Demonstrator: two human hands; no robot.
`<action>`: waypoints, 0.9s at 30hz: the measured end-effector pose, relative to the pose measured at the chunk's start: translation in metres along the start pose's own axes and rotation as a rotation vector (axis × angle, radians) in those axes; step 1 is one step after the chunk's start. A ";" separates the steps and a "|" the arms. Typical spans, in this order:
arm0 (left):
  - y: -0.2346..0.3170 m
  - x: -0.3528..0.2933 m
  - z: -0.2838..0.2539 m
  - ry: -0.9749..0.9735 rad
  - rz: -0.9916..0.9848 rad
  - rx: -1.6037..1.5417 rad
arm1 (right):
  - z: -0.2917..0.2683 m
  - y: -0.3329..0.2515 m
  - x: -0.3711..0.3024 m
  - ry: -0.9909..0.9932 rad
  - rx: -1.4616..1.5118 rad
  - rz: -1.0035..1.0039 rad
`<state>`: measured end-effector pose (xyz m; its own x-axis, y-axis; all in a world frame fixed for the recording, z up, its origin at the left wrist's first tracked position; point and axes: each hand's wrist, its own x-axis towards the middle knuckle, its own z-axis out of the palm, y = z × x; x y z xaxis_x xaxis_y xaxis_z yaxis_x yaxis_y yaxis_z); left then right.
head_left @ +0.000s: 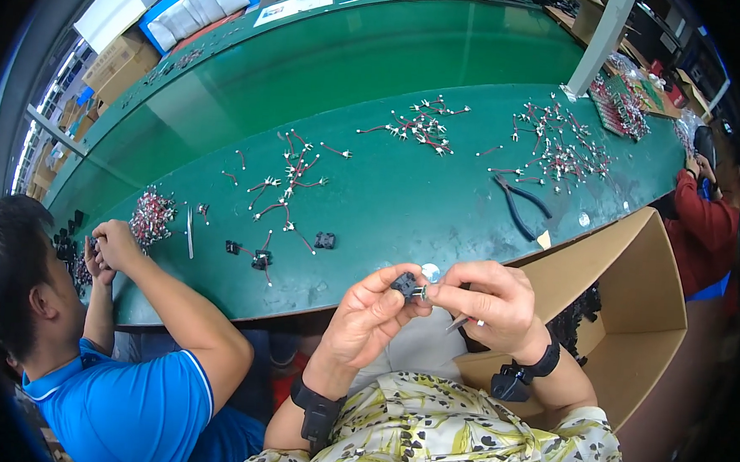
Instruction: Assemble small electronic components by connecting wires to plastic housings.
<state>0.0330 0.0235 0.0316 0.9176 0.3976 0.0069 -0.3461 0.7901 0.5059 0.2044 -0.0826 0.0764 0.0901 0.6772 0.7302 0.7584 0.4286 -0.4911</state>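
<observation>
My left hand (pixel 371 313) pinches a small black plastic housing (pixel 404 283) between thumb and fingers, above the table's near edge. Close against it, my right hand (pixel 493 304) is closed, its thumb and forefinger on a small part with green and silver on it (pixel 423 292). That part meets the housing's right side; whether it is seated in it I cannot tell. A thin metal tool, perhaps tweezers (pixel 459 323), pokes out below my right fingers. On the green table (pixel 370 223) lie several black housings (pixel 325 240), some with red wires.
Red-and-white wire leads (pixel 293 177) lie in loose groups across the table. Dark-handled pliers (pixel 522 207) rest at right. An open cardboard box (pixel 633 328) with black parts stands beside my right arm. A co-worker in blue (pixel 127 402) works at left; another person in red (pixel 705 215) sits far right.
</observation>
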 end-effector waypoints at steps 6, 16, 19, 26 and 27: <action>-0.002 -0.002 0.004 -0.030 -0.015 0.035 | 0.001 0.004 -0.003 0.004 -0.087 -0.096; 0.000 -0.007 0.004 0.073 0.078 0.352 | -0.005 -0.001 0.002 -0.141 -0.164 -0.098; 0.008 -0.007 -0.003 -0.021 0.067 0.527 | -0.006 -0.003 0.004 -0.206 -0.108 -0.064; 0.005 -0.005 -0.004 0.005 0.041 0.450 | -0.001 0.000 0.000 -0.257 -0.050 0.015; 0.001 -0.005 -0.004 0.008 0.014 0.326 | 0.002 0.000 -0.001 -0.203 0.139 0.139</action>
<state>0.0274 0.0244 0.0292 0.9111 0.4121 0.0099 -0.2770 0.5942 0.7551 0.2032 -0.0823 0.0744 0.0451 0.8351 0.5482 0.6504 0.3920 -0.6507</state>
